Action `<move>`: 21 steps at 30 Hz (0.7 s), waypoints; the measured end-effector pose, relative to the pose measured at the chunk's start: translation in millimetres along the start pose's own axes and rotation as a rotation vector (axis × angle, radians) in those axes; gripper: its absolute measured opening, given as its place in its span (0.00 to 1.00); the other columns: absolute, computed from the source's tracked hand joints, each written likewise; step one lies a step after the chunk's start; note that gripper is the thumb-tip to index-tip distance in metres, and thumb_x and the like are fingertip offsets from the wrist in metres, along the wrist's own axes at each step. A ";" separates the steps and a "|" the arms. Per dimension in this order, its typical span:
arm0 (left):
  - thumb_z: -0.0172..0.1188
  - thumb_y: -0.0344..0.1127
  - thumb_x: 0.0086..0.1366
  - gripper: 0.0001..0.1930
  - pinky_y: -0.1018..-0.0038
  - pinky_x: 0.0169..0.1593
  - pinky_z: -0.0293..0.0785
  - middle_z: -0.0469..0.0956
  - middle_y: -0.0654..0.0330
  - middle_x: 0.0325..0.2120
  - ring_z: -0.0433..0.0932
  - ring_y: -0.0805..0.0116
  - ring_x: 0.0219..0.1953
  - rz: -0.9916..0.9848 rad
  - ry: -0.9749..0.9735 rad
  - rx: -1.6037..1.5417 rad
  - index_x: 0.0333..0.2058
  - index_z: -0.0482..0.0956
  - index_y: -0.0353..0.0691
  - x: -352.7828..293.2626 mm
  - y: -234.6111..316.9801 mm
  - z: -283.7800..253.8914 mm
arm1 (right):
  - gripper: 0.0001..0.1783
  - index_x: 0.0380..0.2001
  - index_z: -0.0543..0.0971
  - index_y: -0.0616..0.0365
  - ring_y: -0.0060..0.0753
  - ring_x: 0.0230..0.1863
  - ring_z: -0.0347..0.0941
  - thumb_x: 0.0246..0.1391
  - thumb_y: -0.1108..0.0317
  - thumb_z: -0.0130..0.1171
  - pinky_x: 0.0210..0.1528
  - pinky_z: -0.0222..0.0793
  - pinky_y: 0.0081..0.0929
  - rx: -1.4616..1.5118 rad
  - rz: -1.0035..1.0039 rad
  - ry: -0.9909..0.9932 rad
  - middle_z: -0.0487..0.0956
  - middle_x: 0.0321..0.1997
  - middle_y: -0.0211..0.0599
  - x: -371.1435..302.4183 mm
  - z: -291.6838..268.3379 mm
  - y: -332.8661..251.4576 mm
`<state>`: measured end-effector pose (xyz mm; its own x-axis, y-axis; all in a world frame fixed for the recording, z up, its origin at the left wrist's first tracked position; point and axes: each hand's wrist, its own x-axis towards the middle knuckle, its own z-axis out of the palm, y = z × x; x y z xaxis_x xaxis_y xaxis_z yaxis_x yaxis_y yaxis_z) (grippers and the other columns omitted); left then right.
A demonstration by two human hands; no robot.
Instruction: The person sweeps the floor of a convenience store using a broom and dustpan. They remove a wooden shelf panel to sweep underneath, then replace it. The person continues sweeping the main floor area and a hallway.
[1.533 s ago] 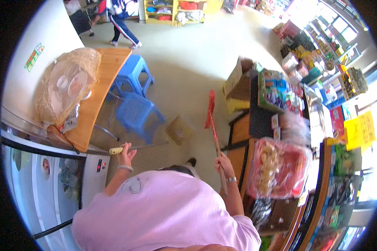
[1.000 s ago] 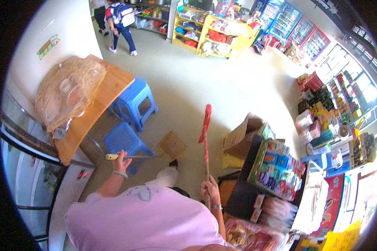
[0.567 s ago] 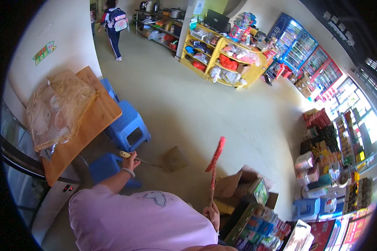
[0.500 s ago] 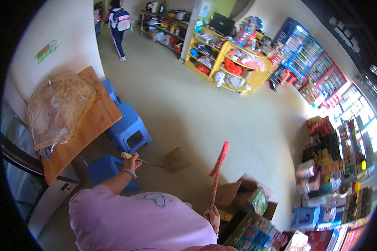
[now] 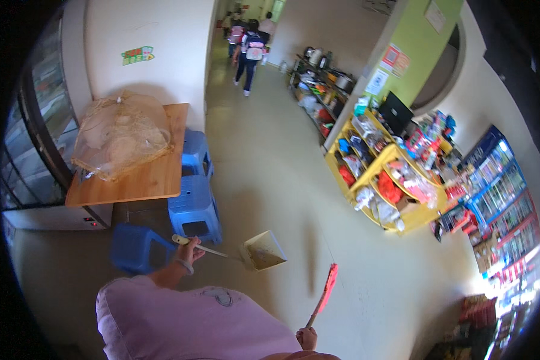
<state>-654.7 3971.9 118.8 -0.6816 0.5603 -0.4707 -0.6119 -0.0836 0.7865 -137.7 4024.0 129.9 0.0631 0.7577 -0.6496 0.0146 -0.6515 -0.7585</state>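
While left grip (image 5: pixel 189 251) clasps dustpan (image 5: pixel 264 252), right grip (image 5: pixel 306 338) clasps broom (image 5: pixel 327 289).

See at nine o'clock a wooden table (image 5: pixel 126 191) topped by a gauzy food cover (image 5: pixel 123 135), with blue stools (image 5: pixel 193 201) beside it. Spot at twelve a person (image 5: pixel 248 71) wearing a backpack (image 5: pixel 255 49), at two a dark screen (image 5: pixel 395 114), and at three a yellow shelf unit (image 5: pixel 433 207) with tall drinks coolers (image 5: pixel 499 183) beyond.

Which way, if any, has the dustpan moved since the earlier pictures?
Yes, the dustpan has moved away from the nearest blue stool: close beside it at first, now with a wider gap between them.
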 end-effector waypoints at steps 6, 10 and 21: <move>0.62 0.42 0.61 0.10 0.61 0.38 0.82 0.76 0.60 0.37 0.77 0.63 0.29 0.045 0.150 -0.118 0.36 0.72 0.45 37.5 -5.3 57.8 | 0.05 0.22 0.67 0.60 0.30 0.12 0.65 0.46 0.73 0.51 0.14 0.65 0.27 0.065 -0.007 -0.080 0.69 0.14 0.35 153.5 20.2 -63.7; 0.63 0.40 0.60 0.10 0.69 0.30 0.82 0.75 0.63 0.34 0.77 0.66 0.27 0.026 0.187 -0.171 0.35 0.72 0.45 110.8 -9.0 101.3 | 0.05 0.23 0.68 0.58 0.30 0.11 0.64 0.49 0.71 0.50 0.13 0.63 0.27 0.297 0.211 -0.079 0.68 0.13 0.33 240.3 52.6 -102.8; 0.63 0.42 0.60 0.12 0.68 0.31 0.83 0.77 0.61 0.35 0.79 0.65 0.25 0.078 0.193 -0.094 0.38 0.72 0.46 348.5 33.7 253.1 | 0.08 0.22 0.69 0.55 0.34 0.14 0.65 0.52 0.65 0.48 0.13 0.62 0.31 0.098 0.311 -0.124 0.72 0.16 0.36 385.5 136.1 -237.1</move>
<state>-811.3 4372.9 82.4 -0.7867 0.3818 -0.4851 -0.5832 -0.2019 0.7868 -252.6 4475.8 52.3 -0.0722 0.5265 -0.8471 -0.0826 -0.8495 -0.5210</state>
